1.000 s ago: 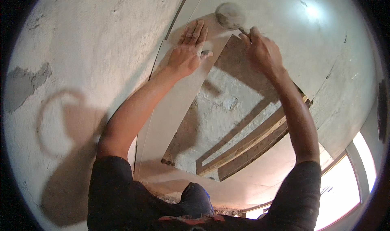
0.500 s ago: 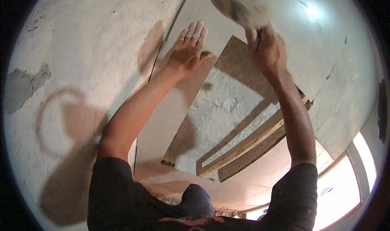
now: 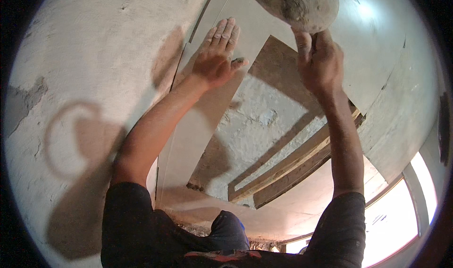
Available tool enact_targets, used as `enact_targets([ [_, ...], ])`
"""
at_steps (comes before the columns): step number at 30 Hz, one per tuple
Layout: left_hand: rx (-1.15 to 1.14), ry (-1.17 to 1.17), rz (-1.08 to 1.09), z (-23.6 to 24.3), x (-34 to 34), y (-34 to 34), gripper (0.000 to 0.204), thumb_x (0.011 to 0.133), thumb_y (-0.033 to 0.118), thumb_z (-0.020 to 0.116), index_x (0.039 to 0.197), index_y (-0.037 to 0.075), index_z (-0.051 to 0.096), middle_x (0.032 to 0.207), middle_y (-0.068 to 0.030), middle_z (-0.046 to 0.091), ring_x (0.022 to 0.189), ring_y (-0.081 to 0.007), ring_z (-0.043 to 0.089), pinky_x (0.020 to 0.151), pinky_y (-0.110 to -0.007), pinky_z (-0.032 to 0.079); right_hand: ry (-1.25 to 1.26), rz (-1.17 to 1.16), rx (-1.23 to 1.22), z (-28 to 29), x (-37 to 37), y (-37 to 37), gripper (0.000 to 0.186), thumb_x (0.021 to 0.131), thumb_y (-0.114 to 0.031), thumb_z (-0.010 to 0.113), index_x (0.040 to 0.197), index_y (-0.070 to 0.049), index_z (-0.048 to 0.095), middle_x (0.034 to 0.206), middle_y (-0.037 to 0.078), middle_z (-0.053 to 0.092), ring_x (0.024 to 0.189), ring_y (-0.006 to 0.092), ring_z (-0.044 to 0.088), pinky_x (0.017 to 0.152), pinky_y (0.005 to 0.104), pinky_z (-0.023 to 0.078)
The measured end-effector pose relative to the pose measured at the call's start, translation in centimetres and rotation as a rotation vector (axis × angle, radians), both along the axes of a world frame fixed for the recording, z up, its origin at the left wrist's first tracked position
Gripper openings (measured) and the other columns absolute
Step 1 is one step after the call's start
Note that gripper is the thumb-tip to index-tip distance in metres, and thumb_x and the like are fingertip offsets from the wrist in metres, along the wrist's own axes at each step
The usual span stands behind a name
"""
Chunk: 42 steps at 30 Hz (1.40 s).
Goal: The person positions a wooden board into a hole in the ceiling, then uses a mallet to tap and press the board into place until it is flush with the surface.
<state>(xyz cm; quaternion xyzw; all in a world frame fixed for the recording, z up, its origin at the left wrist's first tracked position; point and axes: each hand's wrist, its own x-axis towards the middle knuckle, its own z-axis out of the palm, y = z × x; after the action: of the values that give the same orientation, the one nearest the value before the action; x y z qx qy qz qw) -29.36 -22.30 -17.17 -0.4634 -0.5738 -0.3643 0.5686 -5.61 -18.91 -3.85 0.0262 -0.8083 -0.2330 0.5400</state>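
Note:
My left hand [image 3: 218, 55] lies flat against a pale panel [image 3: 200, 108] left of a rectangular opening, fingers stretched out and dusted white. Raised higher on the right, my right hand [image 3: 322, 64] is closed around the lower end of a rounded, dusty grey tool [image 3: 309, 6] with a dark smear across it. The top of this tool runs out of the picture, and its exact kind does not show. Beyond the tool spreads a smooth light panel [image 3: 377, 65] with a bright reflection.
Rough grey concrete [image 3: 264, 119] shows inside the opening, with wooden battens [image 3: 288, 166] along its lower right side. A plastered wall [image 3: 94, 41] with a chipped grey patch [image 3: 28, 98] rises at left. Bright window panes [image 3: 394, 225] stand at lower right.
My right hand and the tool have shifted slightly right, and the tool, blurred before, appears sharp and lower in the picture. My left hand stays flat in nearly the same place.

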Motion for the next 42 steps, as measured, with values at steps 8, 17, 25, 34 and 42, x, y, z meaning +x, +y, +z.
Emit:
enact_targets([
  [8, 0.035, 0.022, -0.059, -0.4, -0.4, 0.4, 0.108, 0.087, 0.066, 0.059, 0.158, -0.002, 0.015, 0.164, -0.022, 0.019, 0.154, -0.0369, 0.016, 0.126, -0.048, 0.019, -0.162, -0.253, -0.059, -0.2, -2.0, -0.5, 0.038, 0.1, -0.045, 0.057, 0.102, -0.007, 0.053, 0.088, 0.022, 0.071, 0.081, 0.0452, 0.069, 0.067, 0.0535, 0.053],
  [17, -0.007, -0.018, -0.013, -0.1, -0.8, 0.3, 0.105, 0.089, 0.07, 0.052, 0.154, -0.008, 0.025, 0.165, -0.0238, 0.015, 0.154, -0.035, 0.015, 0.127, -0.047, 0.016, -0.225, -0.268, -0.075, -1.0, -2.1, 0.2, 0.034, 0.099, -0.038, 0.059, 0.102, -0.005, 0.053, 0.087, 0.021, 0.071, 0.076, 0.0443, 0.069, 0.063, 0.0528, 0.054],
  [25, -0.111, -0.048, 0.054, 0.1, -0.1, 0.3, 0.106, 0.09, 0.069, 0.052, 0.156, -0.007, 0.019, 0.164, -0.0244, 0.018, 0.153, -0.039, 0.015, 0.126, -0.049, 0.014, -0.24, -0.313, -0.123, -1.7, -2.2, 3.0, 0.035, 0.097, -0.036, 0.062, 0.113, -0.007, 0.054, 0.087, 0.02, 0.071, 0.079, 0.0419, 0.07, 0.067, 0.0502, 0.055],
  [34, -0.047, -0.001, 0.073, 0.2, 0.8, -0.3, 0.107, 0.087, 0.073, 0.05, 0.154, -0.007, 0.026, 0.161, -0.0239, 0.026, 0.154, -0.0372, 0.015, 0.125, -0.057, 0.011, -0.269, -0.337, -0.222, -2.8, -1.7, 2.0, 0.032, 0.098, -0.028, 0.06, 0.121, -0.006, 0.054, 0.1, 0.022, 0.071, 0.093, 0.0429, 0.069, 0.078, 0.0505, 0.056],
  [42, -0.048, -0.012, 0.07, 0.1, 0.6, -0.6, 0.106, 0.088, 0.073, 0.049, 0.154, -0.006, 0.027, 0.162, -0.0238, 0.024, 0.154, -0.0374, 0.014, 0.124, -0.06, 0.01, -0.168, -0.176, -0.051, -3.9, -1.8, 3.5, 0.032, 0.098, -0.034, 0.06, 0.116, -0.007, 0.053, 0.086, 0.019, 0.071, 0.077, 0.0426, 0.07, 0.065, 0.0515, 0.055],
])
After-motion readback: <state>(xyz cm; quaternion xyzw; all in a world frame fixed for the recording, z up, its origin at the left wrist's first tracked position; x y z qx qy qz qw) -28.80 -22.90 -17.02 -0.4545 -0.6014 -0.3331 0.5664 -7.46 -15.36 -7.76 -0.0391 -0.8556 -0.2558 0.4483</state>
